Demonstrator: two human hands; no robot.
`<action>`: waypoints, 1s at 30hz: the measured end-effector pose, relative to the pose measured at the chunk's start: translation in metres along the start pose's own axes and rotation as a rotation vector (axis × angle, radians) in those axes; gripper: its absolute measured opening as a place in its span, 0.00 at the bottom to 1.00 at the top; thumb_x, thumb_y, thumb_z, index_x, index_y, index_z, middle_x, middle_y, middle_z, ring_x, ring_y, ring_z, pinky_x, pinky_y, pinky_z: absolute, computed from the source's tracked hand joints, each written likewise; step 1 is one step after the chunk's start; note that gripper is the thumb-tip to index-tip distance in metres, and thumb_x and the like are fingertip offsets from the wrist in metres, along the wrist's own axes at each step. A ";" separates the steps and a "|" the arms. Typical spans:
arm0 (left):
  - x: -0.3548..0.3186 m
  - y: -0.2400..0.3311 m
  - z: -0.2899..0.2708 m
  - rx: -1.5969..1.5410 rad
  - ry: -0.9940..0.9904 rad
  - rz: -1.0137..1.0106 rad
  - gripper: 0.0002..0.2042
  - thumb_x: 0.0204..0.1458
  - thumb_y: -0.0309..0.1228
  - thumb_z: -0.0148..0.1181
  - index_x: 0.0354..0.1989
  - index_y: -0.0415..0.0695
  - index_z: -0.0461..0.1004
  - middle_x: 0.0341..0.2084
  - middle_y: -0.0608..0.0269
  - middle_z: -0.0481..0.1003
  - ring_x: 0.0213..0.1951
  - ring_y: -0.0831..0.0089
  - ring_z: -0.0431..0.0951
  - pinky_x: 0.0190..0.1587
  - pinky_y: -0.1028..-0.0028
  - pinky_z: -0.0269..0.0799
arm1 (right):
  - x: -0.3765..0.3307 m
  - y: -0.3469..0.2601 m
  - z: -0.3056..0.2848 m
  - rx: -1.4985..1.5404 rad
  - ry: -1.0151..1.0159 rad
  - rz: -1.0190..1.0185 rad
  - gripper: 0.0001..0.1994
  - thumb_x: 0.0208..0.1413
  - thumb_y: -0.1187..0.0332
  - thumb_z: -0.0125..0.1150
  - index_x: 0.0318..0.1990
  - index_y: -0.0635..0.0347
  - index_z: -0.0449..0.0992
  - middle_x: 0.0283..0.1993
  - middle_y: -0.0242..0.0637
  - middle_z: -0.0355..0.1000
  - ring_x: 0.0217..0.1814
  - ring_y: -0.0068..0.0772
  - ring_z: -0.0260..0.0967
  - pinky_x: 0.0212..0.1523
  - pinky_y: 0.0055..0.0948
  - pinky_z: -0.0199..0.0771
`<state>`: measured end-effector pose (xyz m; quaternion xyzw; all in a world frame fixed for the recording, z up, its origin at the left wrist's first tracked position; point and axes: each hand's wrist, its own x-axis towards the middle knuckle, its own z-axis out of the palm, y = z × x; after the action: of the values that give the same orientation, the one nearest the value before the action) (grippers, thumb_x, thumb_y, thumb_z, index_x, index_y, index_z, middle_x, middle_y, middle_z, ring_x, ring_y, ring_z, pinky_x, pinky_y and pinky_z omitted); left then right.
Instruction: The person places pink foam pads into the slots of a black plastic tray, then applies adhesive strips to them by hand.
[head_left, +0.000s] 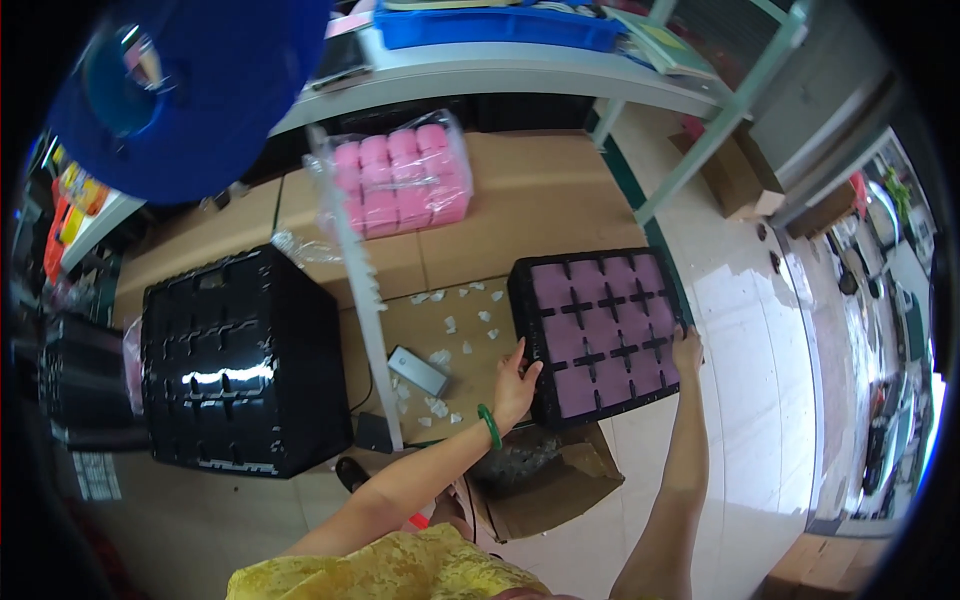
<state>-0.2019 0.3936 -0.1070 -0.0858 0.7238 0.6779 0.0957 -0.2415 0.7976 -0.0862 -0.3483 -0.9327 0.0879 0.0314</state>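
Between my two hands is a black plastic tray [522, 300] whose compartments show purple-pink square pads [580, 336] between black cross-shaped dividers. With a green bangle on its wrist, my left hand [515, 388] grips the tray's left side near the front corner. My right hand [687, 352] is closed on the right edge, its fingers partly hidden by the rim. The tray rests at the right end of a cardboard-covered worktop [520, 200], its front edge reaching over an open cardboard box [555, 490] below.
A tall stack of black trays [240, 360] stands at left. Behind lies a clear bag of pink pieces [405, 180]. A phone [418, 371] and white paper scraps [450, 324] lie beside a metal upright [362, 300]. A blue round object [230, 90] hangs at upper left.
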 end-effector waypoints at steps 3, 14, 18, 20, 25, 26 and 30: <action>-0.036 0.035 -0.038 -0.101 0.005 0.100 0.26 0.60 0.30 0.65 0.67 0.40 0.69 0.43 0.55 0.71 0.33 0.69 0.73 0.40 0.72 0.74 | -0.046 -0.030 0.006 -0.011 0.320 -0.218 0.30 0.68 0.54 0.55 0.68 0.71 0.65 0.70 0.55 0.65 0.74 0.55 0.60 0.72 0.48 0.60; -0.061 0.165 -0.216 -0.059 0.390 0.475 0.16 0.54 0.29 0.71 0.50 0.38 0.79 0.32 0.60 0.81 0.38 0.70 0.79 0.45 0.73 0.71 | -0.313 -0.324 -0.122 1.367 -0.590 -0.591 0.17 0.66 0.72 0.62 0.61 0.68 0.75 0.58 0.41 0.77 0.58 0.29 0.76 0.57 0.27 0.77; -0.104 0.169 -0.220 0.191 0.484 0.633 0.04 0.52 0.25 0.71 0.34 0.39 0.84 0.29 0.61 0.80 0.35 0.70 0.77 0.39 0.72 0.70 | -0.336 -0.357 -0.138 1.563 -0.653 -0.560 0.16 0.62 0.71 0.68 0.56 0.69 0.79 0.52 0.39 0.79 0.51 0.20 0.76 0.51 0.22 0.77; -0.122 0.166 -0.222 0.233 0.538 0.672 0.04 0.52 0.24 0.72 0.34 0.39 0.84 0.29 0.61 0.80 0.35 0.69 0.77 0.40 0.71 0.69 | -0.348 -0.361 -0.149 1.529 -0.630 -0.596 0.12 0.60 0.71 0.71 0.48 0.68 0.82 0.43 0.32 0.81 0.44 0.15 0.74 0.44 0.20 0.77; -0.154 0.160 -0.235 0.357 0.673 0.788 0.05 0.49 0.27 0.73 0.35 0.45 0.85 0.30 0.66 0.80 0.37 0.66 0.77 0.42 0.68 0.68 | -0.392 -0.344 -0.182 1.270 -0.281 -0.832 0.07 0.55 0.75 0.73 0.41 0.64 0.84 0.37 0.33 0.82 0.39 0.22 0.76 0.37 0.23 0.75; -0.159 0.159 -0.239 0.355 0.689 0.785 0.05 0.49 0.27 0.73 0.35 0.45 0.85 0.30 0.66 0.80 0.37 0.66 0.77 0.42 0.68 0.68 | -0.401 -0.339 -0.188 1.153 -0.031 -0.995 0.06 0.53 0.76 0.73 0.38 0.62 0.84 0.36 0.34 0.82 0.38 0.26 0.77 0.36 0.24 0.75; -0.180 0.157 -0.250 0.355 0.692 0.837 0.07 0.48 0.25 0.72 0.36 0.46 0.85 0.31 0.67 0.79 0.38 0.66 0.77 0.43 0.68 0.68 | -0.435 -0.317 -0.194 1.062 0.323 -1.264 0.08 0.49 0.80 0.74 0.37 0.62 0.84 0.37 0.37 0.82 0.35 0.31 0.74 0.34 0.27 0.75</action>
<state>-0.0734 0.1534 0.1058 0.0085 0.7882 0.4582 -0.4107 -0.0938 0.3047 0.1649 0.2924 -0.7710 0.4301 0.3677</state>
